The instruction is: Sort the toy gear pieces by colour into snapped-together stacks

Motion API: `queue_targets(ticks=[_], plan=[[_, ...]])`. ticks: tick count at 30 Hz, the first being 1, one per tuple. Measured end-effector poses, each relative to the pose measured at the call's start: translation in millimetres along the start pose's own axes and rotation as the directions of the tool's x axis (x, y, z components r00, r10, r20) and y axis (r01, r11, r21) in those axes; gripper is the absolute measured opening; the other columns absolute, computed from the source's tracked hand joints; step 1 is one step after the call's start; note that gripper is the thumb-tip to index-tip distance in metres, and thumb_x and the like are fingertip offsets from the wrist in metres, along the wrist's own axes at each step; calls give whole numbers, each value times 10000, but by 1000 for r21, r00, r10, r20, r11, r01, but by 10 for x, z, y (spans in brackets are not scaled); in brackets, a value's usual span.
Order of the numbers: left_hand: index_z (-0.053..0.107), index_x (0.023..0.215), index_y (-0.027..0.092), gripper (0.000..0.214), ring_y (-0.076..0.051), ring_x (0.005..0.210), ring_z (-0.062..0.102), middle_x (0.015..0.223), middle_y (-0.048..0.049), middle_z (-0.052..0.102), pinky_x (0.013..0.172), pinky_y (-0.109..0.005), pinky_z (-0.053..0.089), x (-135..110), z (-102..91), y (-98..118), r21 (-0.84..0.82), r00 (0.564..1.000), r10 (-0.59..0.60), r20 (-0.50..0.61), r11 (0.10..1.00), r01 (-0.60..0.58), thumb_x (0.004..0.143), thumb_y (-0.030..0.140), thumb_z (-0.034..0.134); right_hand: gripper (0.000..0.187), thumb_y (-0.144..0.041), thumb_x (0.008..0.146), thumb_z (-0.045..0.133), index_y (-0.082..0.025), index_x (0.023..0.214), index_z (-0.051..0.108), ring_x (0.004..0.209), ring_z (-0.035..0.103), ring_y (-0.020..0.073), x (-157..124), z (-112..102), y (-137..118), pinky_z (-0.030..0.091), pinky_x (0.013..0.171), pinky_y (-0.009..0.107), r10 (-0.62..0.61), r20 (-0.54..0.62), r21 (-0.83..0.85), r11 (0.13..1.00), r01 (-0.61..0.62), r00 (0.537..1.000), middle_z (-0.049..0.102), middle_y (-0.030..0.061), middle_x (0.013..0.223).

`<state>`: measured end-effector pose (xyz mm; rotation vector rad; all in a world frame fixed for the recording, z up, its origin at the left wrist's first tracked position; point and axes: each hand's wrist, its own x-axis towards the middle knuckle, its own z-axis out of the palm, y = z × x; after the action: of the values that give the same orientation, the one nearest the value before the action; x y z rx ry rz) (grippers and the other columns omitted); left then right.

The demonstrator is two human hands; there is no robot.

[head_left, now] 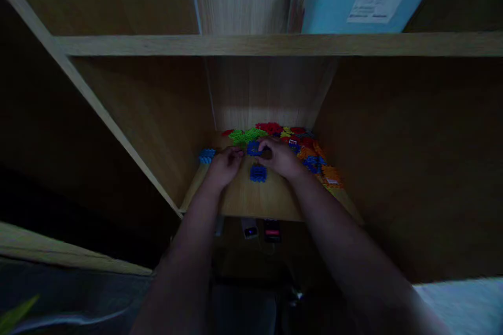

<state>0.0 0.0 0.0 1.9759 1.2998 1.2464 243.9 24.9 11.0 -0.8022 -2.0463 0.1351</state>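
My right hand [278,157] curves its thumb and forefinger at the right edge of a dark blue plastic interlocking piece [253,148], apparently gripping it. Just left of that piece is my left hand [227,164], its fingers curled together; whatever they may hold is too dark to make out. Below and between the hands, a stack of blue interlocking pieces [258,173] lies on the wooden shelf [239,196]. A lighter blue stack [206,155] sits at the shelf's left side. Behind my hands are green pieces [247,136] and red pieces [269,128].
Orange pieces [332,175] and more blue pieces [313,163] lie heaped along the right side. Wooden walls enclose the compartment, and an upper shelf edge [251,45] crosses above. On it stands a light blue box [353,0] with a label. Dark devices [272,231] are below the shelf.
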Motion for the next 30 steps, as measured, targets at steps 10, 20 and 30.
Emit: queue_targets(ticks=[10, 20, 30], plan=[[663, 1228, 183, 394, -209, 883, 726, 953, -55, 763, 865, -349, 570, 50, 3, -26, -424, 997, 2, 82, 905, 33, 942, 441, 745, 276, -209, 885, 851, -271, 997, 607, 1252, 699, 271, 48, 40, -312, 552, 1074, 465, -22, 52, -5, 1000, 22, 998, 738, 88, 1336], [613, 1197, 214, 405, -152, 681, 627, 755, 39, 640, 688, -270, 482, 72, -25, -56, -369, 994, -41, -103, 930, 0, 906, 434, 790, 499, -351, 953, 806, -257, 1410, 629, 1141, 723, 269, 48, -2, -378, 588, 1040, 447, 53, 45, -93, 995, -49, 998, 731, 104, 1284], [689, 1166, 215, 205, -217, 883, 730, 1001, -65, 771, 817, -332, 560, 36, -31, -63, 1, 992, 64, -109, 998, -64, 1041, 339, 585, 434, -467, 1045, 650, -126, 1302, 723, 1177, 725, 324, -171, -600, -756, 551, 1030, 400, 526, 74, -598, 703, -384, 847, 767, 195, 1279]])
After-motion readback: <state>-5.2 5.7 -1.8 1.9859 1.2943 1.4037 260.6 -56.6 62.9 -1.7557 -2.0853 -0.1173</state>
